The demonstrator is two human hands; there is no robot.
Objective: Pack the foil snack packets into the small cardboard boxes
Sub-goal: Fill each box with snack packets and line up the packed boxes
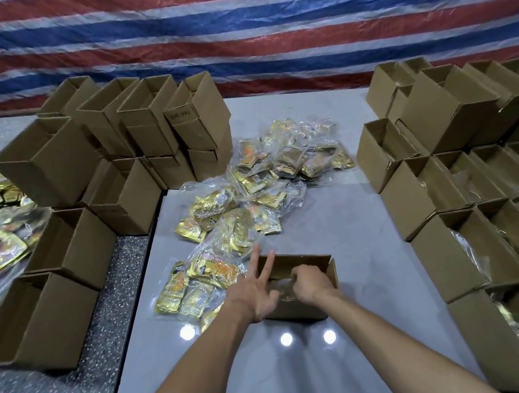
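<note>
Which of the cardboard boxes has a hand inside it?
The lone box mid-table: the right hand reaches into it. All other boxes stand at the sides, untouched.

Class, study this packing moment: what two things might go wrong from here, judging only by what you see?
1. The right hand is curled inside the open box over clear plastic; forcing it down may split the plastic or bulge the cardboard.
2. The stacked empty boxes at the left sit unevenly; a knock to the table may topple them onto the bagged foil packets.
</note>
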